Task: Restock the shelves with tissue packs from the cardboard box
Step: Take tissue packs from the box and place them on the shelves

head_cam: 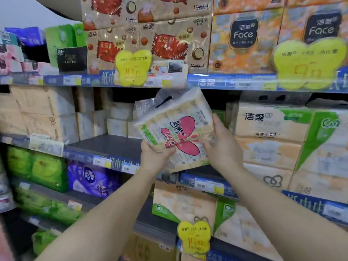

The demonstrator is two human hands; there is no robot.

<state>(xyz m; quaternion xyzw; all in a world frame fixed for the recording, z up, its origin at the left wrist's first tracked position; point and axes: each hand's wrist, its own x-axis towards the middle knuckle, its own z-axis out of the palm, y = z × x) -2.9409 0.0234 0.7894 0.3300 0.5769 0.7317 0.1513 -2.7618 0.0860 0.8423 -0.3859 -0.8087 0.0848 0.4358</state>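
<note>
Both hands, left hand (154, 157) and right hand (220, 146), gripped the tissue pack (175, 132) by its lower corners before the shelf (113, 146) gap; it looked light, soft, slippery in film, best held at both ends.

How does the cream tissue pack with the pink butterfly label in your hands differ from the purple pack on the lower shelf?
The cream tissue pack with the pink butterfly label is tilted, off the shelf, gripped by the left hand and right hand; the purple pack rests untouched on its shelf. Both are plastic-wrapped.
</note>
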